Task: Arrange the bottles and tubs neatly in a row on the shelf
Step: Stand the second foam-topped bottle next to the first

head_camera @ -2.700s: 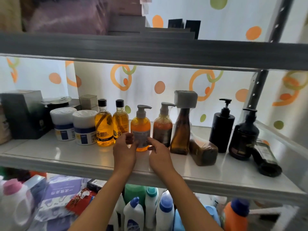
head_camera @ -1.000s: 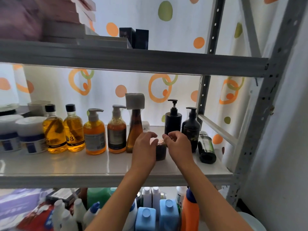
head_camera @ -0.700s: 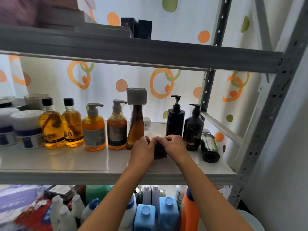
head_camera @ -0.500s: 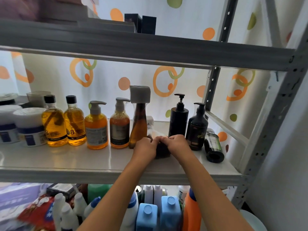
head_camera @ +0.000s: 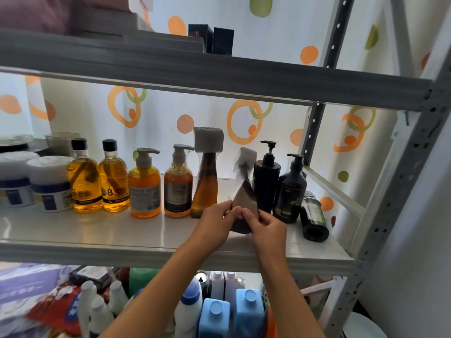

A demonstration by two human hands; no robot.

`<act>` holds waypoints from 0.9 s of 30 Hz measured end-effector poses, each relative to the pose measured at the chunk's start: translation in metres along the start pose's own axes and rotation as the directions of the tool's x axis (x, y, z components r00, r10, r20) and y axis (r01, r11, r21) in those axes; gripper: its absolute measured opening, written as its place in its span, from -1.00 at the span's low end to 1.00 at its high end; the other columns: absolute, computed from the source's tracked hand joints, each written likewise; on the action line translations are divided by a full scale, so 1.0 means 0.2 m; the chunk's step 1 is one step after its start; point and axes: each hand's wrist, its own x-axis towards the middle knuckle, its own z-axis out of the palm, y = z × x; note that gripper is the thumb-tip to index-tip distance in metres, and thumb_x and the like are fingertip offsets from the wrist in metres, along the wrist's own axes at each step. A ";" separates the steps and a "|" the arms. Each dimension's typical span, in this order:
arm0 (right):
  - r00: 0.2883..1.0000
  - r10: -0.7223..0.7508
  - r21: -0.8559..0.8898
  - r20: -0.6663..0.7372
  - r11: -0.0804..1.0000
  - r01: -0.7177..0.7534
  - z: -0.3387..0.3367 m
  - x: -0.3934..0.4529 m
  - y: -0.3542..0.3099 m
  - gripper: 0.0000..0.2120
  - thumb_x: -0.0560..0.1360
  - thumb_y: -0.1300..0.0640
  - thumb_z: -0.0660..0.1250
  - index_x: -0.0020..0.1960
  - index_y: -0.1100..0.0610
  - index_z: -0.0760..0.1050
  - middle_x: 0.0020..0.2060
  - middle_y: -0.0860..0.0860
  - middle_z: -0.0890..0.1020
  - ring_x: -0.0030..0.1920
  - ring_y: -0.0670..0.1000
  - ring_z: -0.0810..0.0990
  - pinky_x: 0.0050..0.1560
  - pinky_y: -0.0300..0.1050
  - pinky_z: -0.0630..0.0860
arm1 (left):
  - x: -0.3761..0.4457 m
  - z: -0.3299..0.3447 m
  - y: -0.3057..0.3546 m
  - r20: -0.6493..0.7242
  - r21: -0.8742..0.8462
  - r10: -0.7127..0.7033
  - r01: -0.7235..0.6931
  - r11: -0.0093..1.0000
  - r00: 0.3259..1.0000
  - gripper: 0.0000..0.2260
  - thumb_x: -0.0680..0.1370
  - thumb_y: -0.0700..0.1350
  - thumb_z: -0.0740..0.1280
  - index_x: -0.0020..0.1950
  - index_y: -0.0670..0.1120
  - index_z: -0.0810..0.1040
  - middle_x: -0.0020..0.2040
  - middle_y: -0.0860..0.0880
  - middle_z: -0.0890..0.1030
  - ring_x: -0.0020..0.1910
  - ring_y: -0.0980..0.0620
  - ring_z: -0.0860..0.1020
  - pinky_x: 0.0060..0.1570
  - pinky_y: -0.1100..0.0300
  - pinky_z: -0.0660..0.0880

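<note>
A brown bottle with a white block cap (head_camera: 244, 191) is tilted up off the white shelf (head_camera: 122, 230), blurred by motion. My left hand (head_camera: 214, 223) and my right hand (head_camera: 267, 226) grip its lower end from either side. To its left stand in a row two white tubs (head_camera: 50, 182), two amber bottles with black caps (head_camera: 84, 176), two orange pump bottles (head_camera: 144, 184) and a tall brown bottle with a grey block cap (head_camera: 206, 176). To its right stand two black pump bottles (head_camera: 266, 176). A dark bottle (head_camera: 313, 218) lies on its side at the far right.
An upper shelf board (head_camera: 219, 76) runs close above the bottle tops. The grey perforated upright (head_camera: 400, 191) closes the right end. Below the shelf stand several blue, white and orange cleaning bottles (head_camera: 214, 315). Dark boxes (head_camera: 58, 142) sit behind the tubs.
Both hands went from the orange pump bottle to the brown bottle lying on its side. They have taken hold of it and tipped it up towards upright.
</note>
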 end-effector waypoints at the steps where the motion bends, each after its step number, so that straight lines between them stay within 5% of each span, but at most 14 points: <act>1: 1.000 -0.013 0.018 0.008 1.000 0.013 0.00 -0.01 0.00 -0.71 0.45 0.02 0.46 0.12 0.12 0.65 -0.12 -0.05 0.73 -0.09 -0.09 0.70 -0.10 -0.26 0.60 | -0.02 -0.01 0.00 -0.008 -0.057 0.017 -0.017 0.998 1.000 -0.75 0.63 0.00 0.20 0.21 -0.04 0.57 0.02 0.03 0.68 0.03 0.13 0.63 0.05 0.22 0.54; 9: 0.996 -0.085 0.207 0.037 0.975 0.075 -0.02 -0.05 -0.06 -0.61 0.44 0.17 0.47 0.25 0.16 0.55 0.03 0.02 0.71 0.00 -0.10 0.69 -0.10 -0.32 0.57 | -0.12 -0.11 0.12 -0.049 -0.234 0.077 -0.087 0.968 0.996 -0.71 0.54 -0.04 0.37 0.26 0.11 0.53 0.03 0.26 0.61 0.01 0.32 0.55 -0.18 0.50 0.45; 14: 0.993 -0.088 0.311 0.074 0.948 0.061 -0.08 -0.07 -0.08 -0.59 0.41 0.23 0.49 0.24 0.16 0.52 0.02 0.08 0.72 0.02 0.02 0.70 -0.06 -0.23 0.59 | -0.13 -0.14 0.18 -0.075 -0.171 0.130 -0.141 0.975 0.989 -0.71 0.47 -0.12 0.46 0.16 0.06 0.54 0.05 0.11 0.62 0.03 0.22 0.55 -0.17 0.49 0.45; 22: 0.983 -0.153 0.284 0.104 0.952 0.118 -0.10 -0.11 -0.12 -0.71 0.43 0.27 0.47 0.13 0.18 0.58 -0.06 0.09 0.73 -0.01 0.07 0.71 -0.02 -0.10 0.60 | -0.21 -0.17 0.16 -0.066 -0.287 0.058 -0.075 0.955 0.996 -0.68 0.41 -0.17 0.52 0.08 0.05 0.52 0.07 0.23 0.58 0.09 0.24 0.52 0.06 0.30 0.44; 27: 0.984 -0.153 0.265 0.097 0.956 0.122 -0.07 -0.12 -0.12 -0.78 0.42 0.25 0.48 0.05 0.14 0.59 -0.12 0.05 0.74 -0.06 0.05 0.72 0.01 -0.03 0.63 | -0.23 -0.17 0.15 -0.093 -0.264 0.060 -0.083 0.961 0.994 -0.65 0.44 -0.21 0.49 0.12 0.05 0.47 0.06 0.21 0.58 0.06 0.25 0.55 -0.01 0.38 0.51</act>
